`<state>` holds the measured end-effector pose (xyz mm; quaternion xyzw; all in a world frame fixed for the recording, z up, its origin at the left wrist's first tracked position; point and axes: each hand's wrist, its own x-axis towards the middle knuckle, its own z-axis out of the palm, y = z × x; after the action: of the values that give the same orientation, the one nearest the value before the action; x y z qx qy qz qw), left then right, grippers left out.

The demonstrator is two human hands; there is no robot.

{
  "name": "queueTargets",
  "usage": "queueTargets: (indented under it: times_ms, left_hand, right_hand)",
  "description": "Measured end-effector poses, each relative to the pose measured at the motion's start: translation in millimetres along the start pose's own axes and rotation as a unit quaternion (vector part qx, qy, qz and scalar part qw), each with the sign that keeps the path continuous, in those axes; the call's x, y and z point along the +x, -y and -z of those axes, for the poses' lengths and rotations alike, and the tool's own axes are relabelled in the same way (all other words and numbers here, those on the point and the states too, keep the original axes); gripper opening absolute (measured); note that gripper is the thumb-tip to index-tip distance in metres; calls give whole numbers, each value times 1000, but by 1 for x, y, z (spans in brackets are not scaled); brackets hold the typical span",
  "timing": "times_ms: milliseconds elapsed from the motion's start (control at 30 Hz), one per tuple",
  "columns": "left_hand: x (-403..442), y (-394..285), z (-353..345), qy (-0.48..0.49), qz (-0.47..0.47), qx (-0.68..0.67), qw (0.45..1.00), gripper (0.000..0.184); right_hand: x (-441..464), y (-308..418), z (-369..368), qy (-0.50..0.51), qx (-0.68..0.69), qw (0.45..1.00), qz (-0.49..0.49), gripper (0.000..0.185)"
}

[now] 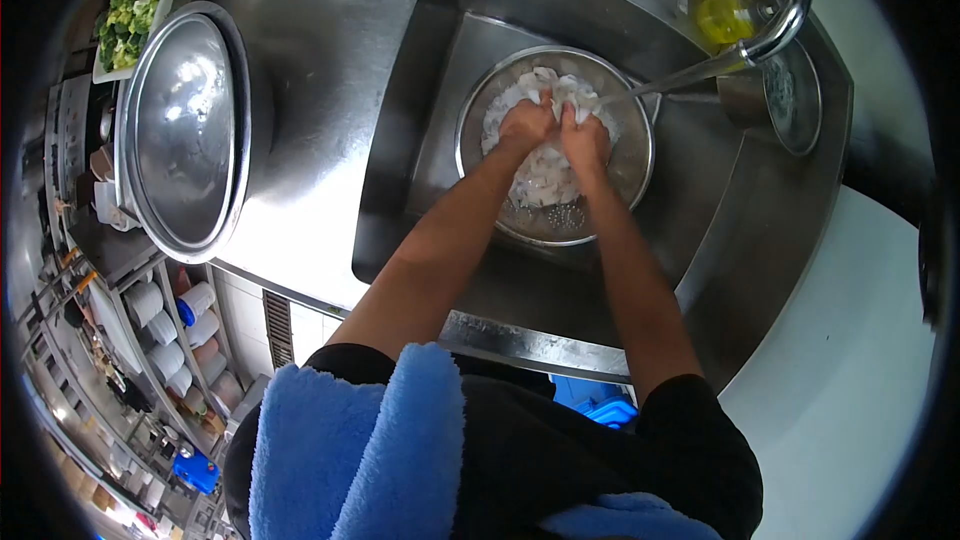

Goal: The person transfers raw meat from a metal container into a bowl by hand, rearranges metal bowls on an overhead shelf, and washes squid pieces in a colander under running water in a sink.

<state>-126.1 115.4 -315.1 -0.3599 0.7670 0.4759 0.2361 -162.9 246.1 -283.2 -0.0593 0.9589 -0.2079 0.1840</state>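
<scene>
Both hands are inside a round metal colander that sits in the steel sink. It holds pale, whitish pieces of food. My left hand has its fingers curled at the upper middle of the pile. Close beside it, my right hand is closed with the thumb up, against the same pale pieces. What lies inside each hand is hidden. A stream of water runs from the curved faucet down toward the right hand.
Left of the sink, large metal bowls or lids lie on the steel counter. A tray of green vegetables is at the upper left. A yellow bottle and a round lid are near the faucet.
</scene>
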Motion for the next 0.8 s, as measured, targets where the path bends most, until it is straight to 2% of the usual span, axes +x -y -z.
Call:
queueTargets:
  times_ms: [33,100,133,200,233,300,333,433,533,600,733,800]
  left_hand:
    - [-1,3,2,8,-33,34,999,73]
    - [10,39,-21,-41,-80,108,990,75]
    - [5,44,-19,-68,-101,145,982,80]
    - [-37,37,-10,-41,-102,155,982,89]
    - [-62,31,-5,-26,-103,159,982,94]
    - [-74,40,-22,-111,-134,193,966,103]
    - [-72,43,-27,-155,-149,207,954,108]
    - [-43,45,-22,-44,-99,187,976,104]
    - [-19,45,-30,-70,-105,207,970,91]
    - [6,54,-38,-43,-105,182,977,73]
    - [31,58,-40,21,-73,210,975,39]
    - [22,51,-32,41,-68,206,975,34]
  right_hand:
    - [4,-6,-2,-13,3,1000,22,53]
    - [12,-19,-7,-38,9,997,69,54]
    - [14,-28,-10,-42,19,990,135,54]
    - [17,-39,-19,-49,42,962,266,63]
    - [14,-35,-18,4,-19,964,263,67]
    - [3,-20,-12,110,-145,950,254,78]
    - [7,-16,-18,126,-172,946,244,75]
    - [13,-13,-41,172,-227,938,196,65]
    - [32,-17,-65,156,-242,945,157,47]
    - [47,-35,-85,113,-265,945,156,30]
    - [63,-52,-93,63,-220,955,188,25]
    - [55,-40,-78,49,-213,958,187,25]
